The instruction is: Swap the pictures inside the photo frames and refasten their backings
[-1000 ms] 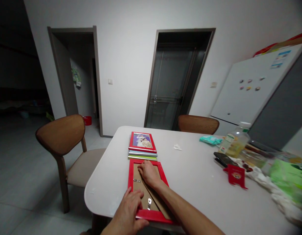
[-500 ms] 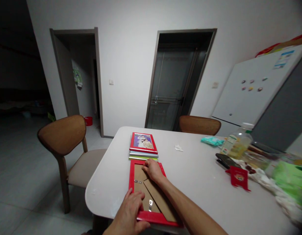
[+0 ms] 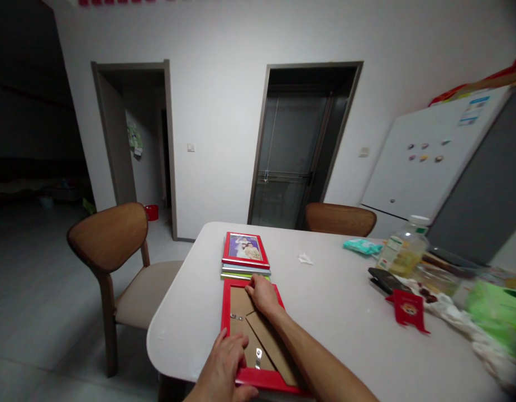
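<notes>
A red picture frame [image 3: 225,312] lies face down on the white table, its brown backing board [image 3: 240,301] and folded stand [image 3: 270,340] facing up. Metal clips [image 3: 258,356] show at the backing's lower and left edges. My left hand [image 3: 227,363] grips the frame's near left corner, thumb on the near edge and fingers over the left side. Bent and pressed together, the fingers of my right hand [image 3: 262,293] touch the backing's far edge; whatever is under the fingertips is hidden. Just beyond lies a stack of frames, topped by a red-framed photo [image 3: 245,248].
On the table's right side are a bottle of yellowish liquid [image 3: 402,251], a dark phone-like object [image 3: 386,277], a red packet [image 3: 409,310], a teal pack [image 3: 362,245] and a green bag [image 3: 492,312]. A crumpled tissue [image 3: 305,258] lies mid-table. Wooden chairs [image 3: 109,231] stand around.
The view has tilted up slightly, so everything sits a little lower. Both hands keep nearly the same places on the frame.
</notes>
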The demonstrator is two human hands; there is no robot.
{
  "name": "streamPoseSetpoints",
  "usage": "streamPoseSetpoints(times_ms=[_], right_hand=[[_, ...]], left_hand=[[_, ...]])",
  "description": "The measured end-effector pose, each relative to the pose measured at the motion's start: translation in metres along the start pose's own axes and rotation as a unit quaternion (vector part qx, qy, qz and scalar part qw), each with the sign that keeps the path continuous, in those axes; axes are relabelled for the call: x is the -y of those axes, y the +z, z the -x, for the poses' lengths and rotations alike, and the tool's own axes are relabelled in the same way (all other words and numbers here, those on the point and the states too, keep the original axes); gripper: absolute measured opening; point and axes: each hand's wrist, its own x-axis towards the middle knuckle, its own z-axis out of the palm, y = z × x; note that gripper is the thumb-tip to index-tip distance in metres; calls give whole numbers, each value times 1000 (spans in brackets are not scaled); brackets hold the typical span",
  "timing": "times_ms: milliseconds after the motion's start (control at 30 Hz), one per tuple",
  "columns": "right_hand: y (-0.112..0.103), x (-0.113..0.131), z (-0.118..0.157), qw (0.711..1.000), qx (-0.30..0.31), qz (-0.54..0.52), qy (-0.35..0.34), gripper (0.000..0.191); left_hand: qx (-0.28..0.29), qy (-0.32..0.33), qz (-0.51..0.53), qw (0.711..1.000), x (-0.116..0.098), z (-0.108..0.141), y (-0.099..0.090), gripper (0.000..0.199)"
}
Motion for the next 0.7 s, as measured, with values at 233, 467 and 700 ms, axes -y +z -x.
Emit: streamPoseSetpoints(times_ms=[233,467,700], right_hand=[[-30,-19,25,995,0,-85,-46,21],[-72,-25,86,865,121,-470,127,42],[-117,6,108,745,188,-630,117,51]], left_hand=[[2,53,14,999,13,-1,-1,32],[-60,36,15,997,-4,0,-13,24],[-97,41,114,988,-11,0,3,20]])
